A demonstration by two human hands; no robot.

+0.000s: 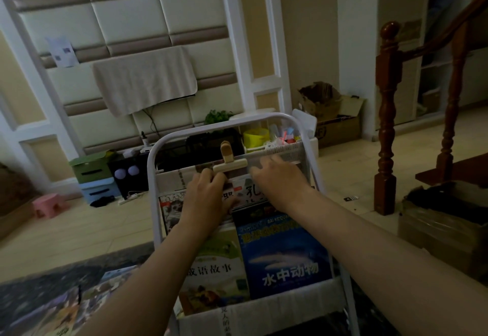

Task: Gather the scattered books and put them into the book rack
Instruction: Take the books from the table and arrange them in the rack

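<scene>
Tiled floor [79, 230], padded wall [126, 13] beyond. The white book rack [151, 177] stands near, holding a blue book [285, 259], "水中动物", and a green book [216, 269], "成语故事". The right hand [280, 178] lays straight fingers atop it; whether the left hand [207, 199] grips anything, I cannot tell.

Cream padded wall panels [126, 13] lined the back, beige tiled floor [79, 230] lay dim, reddish-brown wooden stair post [386, 114] stood right.

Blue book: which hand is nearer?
Right. The right hand sits just above the top edge of the blue book; the left hand is off to its left, above the green book.
</scene>
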